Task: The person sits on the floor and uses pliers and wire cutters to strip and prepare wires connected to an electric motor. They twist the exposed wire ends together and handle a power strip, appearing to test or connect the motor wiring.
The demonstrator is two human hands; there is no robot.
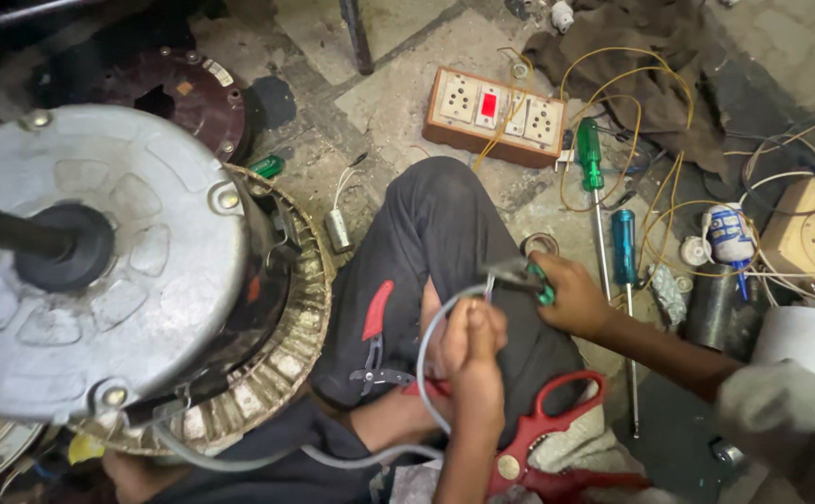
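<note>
Dim light falls on a stained, cracked stone floor.

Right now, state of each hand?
Left hand: closed on the grey cable.
Right hand: closed on green-handled pliers, at the cable's end.

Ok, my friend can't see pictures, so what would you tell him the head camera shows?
The left hand grips a grey cable while the right hand works its end with a green-handled tool. A big silver motor sits alongside, with red scissors, screwdrivers and a socket board on the floor.
</note>
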